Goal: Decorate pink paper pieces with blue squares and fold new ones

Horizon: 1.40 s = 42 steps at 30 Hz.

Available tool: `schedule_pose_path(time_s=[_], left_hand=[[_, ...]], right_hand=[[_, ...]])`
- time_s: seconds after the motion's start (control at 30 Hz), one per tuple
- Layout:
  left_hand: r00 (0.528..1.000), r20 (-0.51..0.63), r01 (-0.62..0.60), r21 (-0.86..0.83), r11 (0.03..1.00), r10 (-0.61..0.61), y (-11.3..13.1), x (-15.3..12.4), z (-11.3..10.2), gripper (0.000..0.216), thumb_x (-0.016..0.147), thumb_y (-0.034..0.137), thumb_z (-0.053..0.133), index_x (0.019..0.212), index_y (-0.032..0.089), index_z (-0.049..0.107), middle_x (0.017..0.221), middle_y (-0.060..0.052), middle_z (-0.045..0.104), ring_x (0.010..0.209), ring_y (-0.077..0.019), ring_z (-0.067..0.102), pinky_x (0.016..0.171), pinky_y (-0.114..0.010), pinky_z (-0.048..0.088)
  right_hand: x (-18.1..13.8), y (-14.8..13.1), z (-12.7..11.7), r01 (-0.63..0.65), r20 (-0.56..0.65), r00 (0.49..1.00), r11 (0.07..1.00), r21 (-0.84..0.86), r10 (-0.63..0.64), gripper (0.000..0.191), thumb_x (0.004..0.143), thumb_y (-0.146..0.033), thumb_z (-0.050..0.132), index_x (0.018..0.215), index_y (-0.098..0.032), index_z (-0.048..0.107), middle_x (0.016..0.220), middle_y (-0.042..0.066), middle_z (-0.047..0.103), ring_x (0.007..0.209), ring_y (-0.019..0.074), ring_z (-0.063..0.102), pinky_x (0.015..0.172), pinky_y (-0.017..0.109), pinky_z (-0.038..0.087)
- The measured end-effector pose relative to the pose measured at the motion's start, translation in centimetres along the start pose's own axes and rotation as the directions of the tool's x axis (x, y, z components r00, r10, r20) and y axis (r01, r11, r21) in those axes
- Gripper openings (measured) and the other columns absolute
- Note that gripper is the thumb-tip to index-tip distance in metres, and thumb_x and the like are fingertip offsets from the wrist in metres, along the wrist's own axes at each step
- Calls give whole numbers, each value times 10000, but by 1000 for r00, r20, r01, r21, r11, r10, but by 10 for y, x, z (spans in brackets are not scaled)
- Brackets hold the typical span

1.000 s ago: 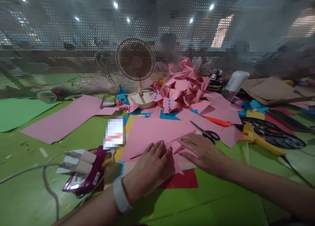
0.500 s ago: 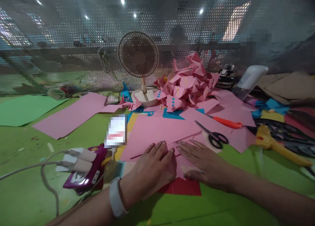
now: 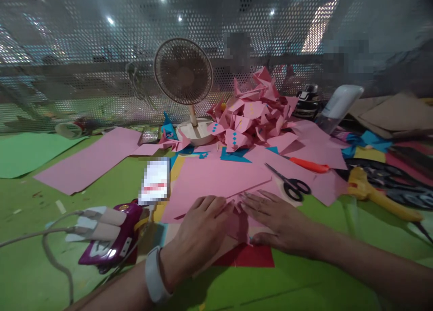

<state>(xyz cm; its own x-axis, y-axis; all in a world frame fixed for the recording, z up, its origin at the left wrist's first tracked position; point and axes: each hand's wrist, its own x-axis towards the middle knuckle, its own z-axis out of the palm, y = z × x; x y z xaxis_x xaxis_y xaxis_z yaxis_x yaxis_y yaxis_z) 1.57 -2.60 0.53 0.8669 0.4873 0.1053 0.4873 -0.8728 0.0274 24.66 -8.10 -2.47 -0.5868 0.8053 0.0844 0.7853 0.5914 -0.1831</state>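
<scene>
Both of my hands press on a folded pink paper (image 3: 233, 225) lying on larger pink paper (image 3: 216, 175). My left hand (image 3: 201, 229), with a white band on its wrist, has its fingers bent and drawn together at the folded paper's upper edge; their tips are partly hidden. Flat on the right side of that paper rests my right hand (image 3: 280, 223), fingers stretched out and thumb apart. Red paper (image 3: 255, 257) shows below the fold. Black-handled scissors (image 3: 291, 184) lie just beyond my right hand.
A heap of pink folded papers (image 3: 252, 114) stands beside a fan (image 3: 184, 74) at the back. To the left is a purple power strip (image 3: 111, 248) with plugs and cables. An orange-handled cutter (image 3: 309, 165) and a yellow glue gun (image 3: 382, 197) lie right.
The left hand's fingers went from stretched out to bent over the folded paper. My right hand stays flat on it. The whole view has shifted slightly.
</scene>
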Motion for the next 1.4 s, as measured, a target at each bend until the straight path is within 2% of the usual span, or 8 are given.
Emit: schedule_pose_path(time_s=[0.1, 0.23, 0.5, 0.6, 0.8, 1.03, 1.2, 1.4], left_hand=[[999, 14, 35, -15, 999, -34, 6, 3, 1, 299, 872, 408, 448, 1065, 201, 543, 938, -64, 567, 830, -225, 503, 714, -383, 421], [999, -14, 32, 28, 999, -32, 9, 5, 7, 396, 875, 526, 361, 967, 200, 565, 880, -63, 537, 776, -217, 466, 700, -385, 388], [1000, 11, -19, 16, 1000, 19, 9, 7, 6, 371, 881, 495, 371, 1037, 203, 540, 926, -65, 549, 806, -217, 487, 727, -395, 396], [999, -8, -53, 19, 998, 53, 10, 9, 6, 357, 885, 485, 379, 1012, 197, 547, 1034, -81, 563, 907, -236, 514, 786, -415, 415], [979, -51, -198, -37, 980, 196, 9, 8, 8, 375, 910, 388, 391, 1164, 126, 476, 1188, -128, 555, 1076, -236, 514, 895, -384, 438], [980, -22, -197, -63, 978, 196, 9, 9, 6, 271, 912, 328, 394, 1082, 161, 524, 1118, -107, 560, 1004, -220, 542, 844, -378, 458], [985, 16, -172, -80, 982, 174, 11, 12, 2, 280, 903, 386, 397, 1045, 184, 529, 1097, -92, 554, 969, -226, 534, 812, -384, 455], [992, -31, -128, -98, 987, 125, 11, 11, 6, 323, 858, 471, 452, 974, 188, 554, 1045, -80, 569, 922, -225, 549, 804, -392, 450]], right_hand=[[0, -2, 0, -5, -20, 1000, 1000, 11, 5, 694, 862, -584, 355, 1390, -137, 302, 1423, 119, 309, 1328, 244, 254, 1095, 454, 205], [0, -2, 0, -16, 1, 1000, 1000, 0, 16, 675, 876, -578, 324, 1382, -132, 320, 1426, 122, 299, 1334, 237, 237, 1101, 452, 184], [1, -1, 0, -35, 21, 999, 999, 40, 34, 704, 878, -588, 297, 1383, -98, 308, 1424, 135, 297, 1342, 224, 216, 1111, 444, 146], [1, -1, -1, -39, 22, 999, 997, 61, 38, 721, 872, -596, 298, 1393, -98, 283, 1431, 135, 285, 1344, 223, 208, 1112, 440, 141], [1, -1, -2, -29, 25, 999, 996, 80, 27, 716, 874, -597, 290, 1379, -90, 317, 1427, 140, 296, 1348, 219, 197, 1111, 429, 142], [2, -1, -3, -37, 47, 998, 997, 72, 34, 725, 868, -609, 285, 1388, -104, 301, 1430, 134, 297, 1351, 209, 190, 1111, 410, 122], [-5, 8, -6, -56, 67, 996, 998, 4, 56, 684, 872, -605, 284, 1393, -163, 297, 1427, 104, 319, 1334, 229, 241, 1098, 444, 122], [-10, 22, -29, -112, 8, 994, 991, -76, 113, 591, 877, -564, 346, 1274, -150, 486, 1336, 128, 465, 1253, 261, 388, 1048, 455, 241]])
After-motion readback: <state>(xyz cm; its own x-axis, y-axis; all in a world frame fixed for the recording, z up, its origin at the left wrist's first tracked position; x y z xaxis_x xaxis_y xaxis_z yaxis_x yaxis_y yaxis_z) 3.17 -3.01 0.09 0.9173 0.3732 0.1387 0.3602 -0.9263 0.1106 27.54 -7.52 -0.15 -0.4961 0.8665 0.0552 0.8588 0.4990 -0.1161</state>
